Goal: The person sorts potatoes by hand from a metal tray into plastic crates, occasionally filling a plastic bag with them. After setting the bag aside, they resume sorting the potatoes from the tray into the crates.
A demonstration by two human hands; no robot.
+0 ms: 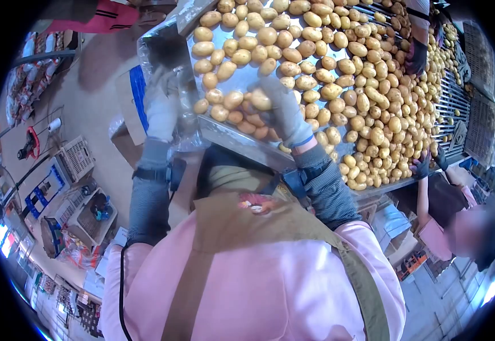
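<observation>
Potatoes (260, 100) in cupped right hand (284, 113)

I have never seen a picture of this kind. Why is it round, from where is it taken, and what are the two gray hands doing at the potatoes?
It is one picture, from a small camera worn on a person's head, looking forward and down. Its wide lens bends everything into a circle. The pink shirt and apron at the bottom are the person's own body. Both hands wear gray gloves. The left hand grips a clear plastic bag at the edge of a metal table. The right hand lies on the potatoes that cover the table; whether it grips one, I cannot tell. At the right, a co-worker's hand in a dark glove reaches the pile too.
</observation>
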